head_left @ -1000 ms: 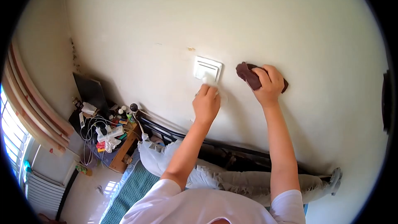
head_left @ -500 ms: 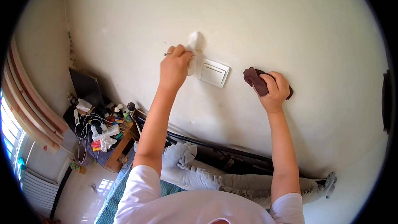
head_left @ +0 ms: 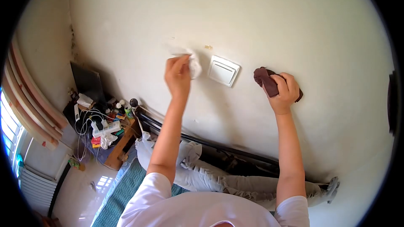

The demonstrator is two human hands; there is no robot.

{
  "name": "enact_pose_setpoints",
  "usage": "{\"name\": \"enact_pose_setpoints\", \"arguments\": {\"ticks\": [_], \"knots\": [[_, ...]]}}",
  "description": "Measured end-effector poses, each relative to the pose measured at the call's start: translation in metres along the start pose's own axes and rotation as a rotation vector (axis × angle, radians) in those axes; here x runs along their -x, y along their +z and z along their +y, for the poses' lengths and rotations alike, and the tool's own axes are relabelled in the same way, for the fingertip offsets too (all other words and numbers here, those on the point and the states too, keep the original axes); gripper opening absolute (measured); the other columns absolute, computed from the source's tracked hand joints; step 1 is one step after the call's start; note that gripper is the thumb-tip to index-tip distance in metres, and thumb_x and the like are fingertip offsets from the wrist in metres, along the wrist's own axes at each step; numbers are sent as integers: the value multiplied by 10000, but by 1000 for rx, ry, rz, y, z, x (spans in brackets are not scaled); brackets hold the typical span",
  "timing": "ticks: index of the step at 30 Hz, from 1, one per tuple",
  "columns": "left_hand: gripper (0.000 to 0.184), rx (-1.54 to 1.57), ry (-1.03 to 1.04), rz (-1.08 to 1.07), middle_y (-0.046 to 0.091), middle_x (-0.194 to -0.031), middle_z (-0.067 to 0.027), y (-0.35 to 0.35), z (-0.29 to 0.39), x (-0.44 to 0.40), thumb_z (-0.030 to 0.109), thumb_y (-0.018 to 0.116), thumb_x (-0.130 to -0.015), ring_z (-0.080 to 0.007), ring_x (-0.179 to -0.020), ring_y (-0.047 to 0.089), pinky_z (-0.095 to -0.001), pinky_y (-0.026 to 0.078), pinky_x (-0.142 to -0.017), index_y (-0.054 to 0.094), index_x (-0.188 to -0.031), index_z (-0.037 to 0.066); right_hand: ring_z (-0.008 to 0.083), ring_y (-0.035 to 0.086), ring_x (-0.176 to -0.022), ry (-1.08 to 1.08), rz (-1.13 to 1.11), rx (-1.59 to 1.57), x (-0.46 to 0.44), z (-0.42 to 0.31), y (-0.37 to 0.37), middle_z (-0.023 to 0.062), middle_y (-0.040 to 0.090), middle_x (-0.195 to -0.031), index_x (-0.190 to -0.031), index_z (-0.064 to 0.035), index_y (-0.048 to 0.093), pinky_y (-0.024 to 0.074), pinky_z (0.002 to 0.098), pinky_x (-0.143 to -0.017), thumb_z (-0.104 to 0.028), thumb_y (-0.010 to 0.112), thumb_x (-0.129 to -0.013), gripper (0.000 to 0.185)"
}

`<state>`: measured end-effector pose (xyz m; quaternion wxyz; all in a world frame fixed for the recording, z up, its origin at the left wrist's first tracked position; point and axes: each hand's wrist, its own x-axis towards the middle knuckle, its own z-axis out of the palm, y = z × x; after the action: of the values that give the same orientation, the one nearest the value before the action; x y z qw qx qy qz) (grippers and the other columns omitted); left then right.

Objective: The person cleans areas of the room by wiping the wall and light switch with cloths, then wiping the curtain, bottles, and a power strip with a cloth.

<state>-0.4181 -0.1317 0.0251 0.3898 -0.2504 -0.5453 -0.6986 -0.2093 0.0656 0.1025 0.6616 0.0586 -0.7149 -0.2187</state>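
Note:
My left hand pinches a crumpled white tissue, partly blurred, at the pale wall just left of a white wall switch. Above the switch, a small yellowish mark shows on the wall. To the right of the switch, my right hand is closed around a folded dark brown cloth. The cloth is at the wall; whether it presses on it I cannot tell.
Below the wall runs a black bed rail with grey ruffled pillows against it and a green bedspread. At left stands a cluttered bedside table with cables, a power strip and a dark screen. A curtain hangs beyond.
My left hand has moved away from beside the switch, and the tissue's shape has changed, uncovering the yellowish mark. My right hand keeps its grip on the cloth, while the view has shifted slightly.

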Motion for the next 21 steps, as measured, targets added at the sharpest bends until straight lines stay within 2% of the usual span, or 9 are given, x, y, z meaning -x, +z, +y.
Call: {"name": "enact_pose_setpoints", "arguments": {"ticks": [1,4,8,10,14,15,16,19,21], "knots": [[218,41,28,-43,609,-890,-74,7,12,2,-56,665,-805,-165,-739,596,-259,485,-630,727,-973,68,193,582,-641,-6,-6,-9,0,0,0,20,589,-797,-785,-142,645,450,311,-515,-136,763,-675,161],[138,220,-86,-147,612,-843,-82,35,28,10,-41,673,-798,-175,-705,593,-261,478,-618,712,-904,38,196,582,-639,-14,-1,-31,0,0,2,20,594,-801,-790,-138,644,444,306,-513,-132,766,-674,169],[160,67,-109,-166,616,-834,-50,18,-1,44,-74,648,-789,-146,-743,587,-263,474,-616,698,-900,30,199,580,-634,-22,-1,-12,2,2,1,24,595,-812,-791,-136,640,438,303,-506,-115,772,-661,186],[116,-2,-164,-243,618,-825,-84,5,-15,66,-28,684,-788,-185,-696,601,-262,473,-607,693,-888,31,199,580,-633,-29,3,-8,3,2,2,26,595,-817,-793,-136,639,437,304,-503,-110,779,-648,203],[182,165,-200,-37,604,-870,-62,20,24,24,-35,671,-798,-188,-757,600,-282,484,-642,688,-951,62,200,577,-636,-26,8,-15,2,2,4,30,591,-828,-805,-140,641,438,306,-507,-110,804,-601,263],[219,227,-32,-77,592,-886,-74,26,28,9,-54,647,-809,-200,-775,598,-288,485,-646,680,-980,80,200,577,-639,-24,5,-5,2,2,4,30,589,-830,-809,-140,643,439,304,-510,-111,811,-587,280],[234,194,-28,-221,579,-863,-90,33,19,10,-91,613,-811,-227,-770,599,-293,485,-644,665,-969,74,200,577,-639,-25,-3,-8,1,1,4,30,589,-830,-809,-140,643,439,304,-510,-111,811,-587,280],[199,39,40,-181,563,-838,-104,24,2,47,-84,608,-810,-246,-748,588,-300,481,-643,649,-945,57,200,579,-644,-20,-20,-15,0,2,2,28,588,-829,-814,-137,646,441,298,-514,-110,815,-583,287],[185,-40,-139,-185,566,-872,-87,10,-25,98,-70,596,-816,-227,-742,566,-300,464,-659,636,-955,46,201,582,-648,-21,-38,-10,1,1,0,26,591,-823,-816,-131,648,444,297,-518,-111,820,-579,294]]}}
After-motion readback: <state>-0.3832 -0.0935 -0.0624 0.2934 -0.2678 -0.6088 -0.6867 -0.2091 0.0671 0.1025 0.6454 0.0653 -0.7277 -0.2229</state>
